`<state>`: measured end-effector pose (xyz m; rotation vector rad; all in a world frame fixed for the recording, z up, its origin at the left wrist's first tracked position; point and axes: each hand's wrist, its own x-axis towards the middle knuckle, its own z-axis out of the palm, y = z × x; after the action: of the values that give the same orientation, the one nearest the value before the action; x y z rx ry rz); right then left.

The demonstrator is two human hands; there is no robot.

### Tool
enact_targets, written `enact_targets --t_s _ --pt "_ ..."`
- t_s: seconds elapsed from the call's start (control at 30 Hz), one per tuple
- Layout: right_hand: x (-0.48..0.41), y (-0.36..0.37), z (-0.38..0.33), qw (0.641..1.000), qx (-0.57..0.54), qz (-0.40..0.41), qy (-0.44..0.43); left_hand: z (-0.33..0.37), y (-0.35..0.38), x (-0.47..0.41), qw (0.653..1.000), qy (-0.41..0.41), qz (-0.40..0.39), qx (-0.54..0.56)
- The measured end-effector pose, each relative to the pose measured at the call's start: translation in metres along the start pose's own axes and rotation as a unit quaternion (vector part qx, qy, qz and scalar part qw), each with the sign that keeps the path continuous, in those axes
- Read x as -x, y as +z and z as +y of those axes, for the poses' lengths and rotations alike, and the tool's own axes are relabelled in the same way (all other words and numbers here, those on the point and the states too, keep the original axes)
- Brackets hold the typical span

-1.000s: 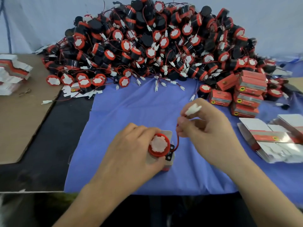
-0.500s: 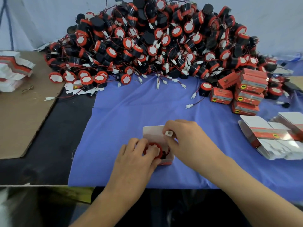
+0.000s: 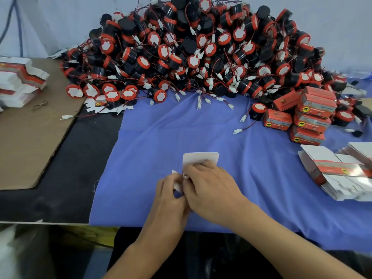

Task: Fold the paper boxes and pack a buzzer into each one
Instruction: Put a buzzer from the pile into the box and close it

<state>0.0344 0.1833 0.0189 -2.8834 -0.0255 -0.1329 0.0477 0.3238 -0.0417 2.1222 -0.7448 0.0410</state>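
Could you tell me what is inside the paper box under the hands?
Of the paper box only a white flap shows past the right hand and left hand; its inside is covered by them.

Blue-violet cloth [image 3: 181, 133], plain. Buzzer heap [image 3: 201, 53]: black bodies, orange-red rims, white scalloped face stickers, thin red wires, white plugs. Packed boxes [image 3: 310, 117]: orange-red, grey strip on side, yellow round badge with black animal figure. Paper box [image 3: 200, 158] at cloth middle: plain white flap. Flat box blanks [image 3: 342, 170] at right: white, orange-red band, same yellow badge. Stack [image 3: 18, 81] at left: white edges, red stripe. Brown cardboard sheet [image 3: 30, 141]. Black bench [image 3: 66, 178]. Pale grey-white backdrop [image 3: 50, 21].
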Motion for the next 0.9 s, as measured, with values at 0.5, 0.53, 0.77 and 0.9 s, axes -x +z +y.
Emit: enact_targets --t_s 0.5,0.53,0.77,0.9 --pt "-0.008 -0.009 0.002 0.999 -0.018 -0.045 0.023 -0.017 -0.002 0.018 0.977 -0.005 0.127 0.169" --pt "-0.009 -0.008 0.001 0.999 -0.005 -0.045 0.017 -0.016 -0.002 0.019 0.974 -0.013 0.126 0.187" --pt "-0.002 -0.006 0.015 0.987 0.069 -0.091 -0.116 -0.014 -0.001 0.011 0.97 -0.051 0.083 0.225" --pt "0.013 -0.006 0.021 0.987 -0.103 0.017 -0.123 -0.015 -0.001 0.009 0.984 -0.043 0.072 0.158"
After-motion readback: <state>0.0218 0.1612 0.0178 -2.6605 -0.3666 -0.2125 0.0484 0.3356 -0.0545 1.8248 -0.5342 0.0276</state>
